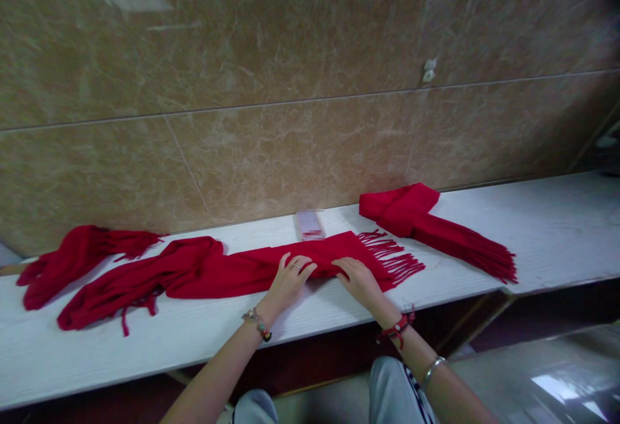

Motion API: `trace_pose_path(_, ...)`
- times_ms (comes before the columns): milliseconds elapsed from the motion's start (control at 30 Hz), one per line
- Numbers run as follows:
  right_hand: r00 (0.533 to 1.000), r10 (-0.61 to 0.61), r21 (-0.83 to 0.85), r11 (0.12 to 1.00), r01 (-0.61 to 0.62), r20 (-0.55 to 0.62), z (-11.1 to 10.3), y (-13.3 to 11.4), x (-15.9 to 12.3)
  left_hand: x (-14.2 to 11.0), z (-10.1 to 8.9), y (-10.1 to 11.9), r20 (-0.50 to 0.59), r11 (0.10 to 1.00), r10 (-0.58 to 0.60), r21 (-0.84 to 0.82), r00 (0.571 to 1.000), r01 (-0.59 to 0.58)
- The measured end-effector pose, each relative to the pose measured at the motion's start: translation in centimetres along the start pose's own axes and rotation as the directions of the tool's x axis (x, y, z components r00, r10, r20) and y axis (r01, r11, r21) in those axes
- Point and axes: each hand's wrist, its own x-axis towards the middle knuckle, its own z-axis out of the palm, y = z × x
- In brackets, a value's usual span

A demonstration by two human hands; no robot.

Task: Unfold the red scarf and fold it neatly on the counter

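Note:
A red scarf [232, 272] with a fringed right end stretches along the white bench top, its left part bunched and twisted. Near its fringed end, my left hand [292, 278] presses on the cloth with curled fingers, gripping a fold. Just to the right, my right hand [361, 280] has its fingers bent over the same scarf and pinches the fabric. The fingertips of both hands are partly sunk in the folds. A beaded bracelet circles my left wrist; a red cord and a silver bangle are on my right arm.
A second, folded red scarf [411, 217] lies at the right, fringe pointing right. Crumpled red cloth [80, 262] with fringe lies at the far left. A small pale, blurred rectangular item [309, 223] rests by the tiled wall [290, 152]. The white bench [557, 236] runs along the wall.

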Motion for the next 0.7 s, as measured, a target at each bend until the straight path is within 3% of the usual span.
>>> trace_pose_path(200,1.000,-0.005,-0.044,0.999,0.007,0.030,-0.2,-0.2,0.0,-0.6,-0.2,-0.3,-0.093,0.989,-0.105,0.095,0.990,0.113)
trace_pose_path(367,0.999,0.013,-0.024,1.000,-0.012,0.032,0.0,0.0,0.1,0.4,0.3,0.4,-0.067,0.993,-0.028,0.111,0.997,0.036)
trace_pose_path(433,0.999,0.027,-0.014,1.000,-0.027,0.031,-0.1,0.1,0.1,0.2,0.1,0.1,-0.077,0.988,-0.052,0.141,0.996,0.062)
trace_pose_path(567,0.997,0.043,-0.004,0.999,-0.043,0.068,-0.2,0.0,0.1,-2.7,-1.3,-1.9,-0.033,0.945,-0.228,0.232,0.973,0.229)
trace_pose_path(700,0.991,0.022,0.009,1.000,-0.024,0.134,-0.4,-0.1,0.1,-7.4,-3.5,-5.5,0.047,0.855,-0.415,0.363,0.909,0.371)
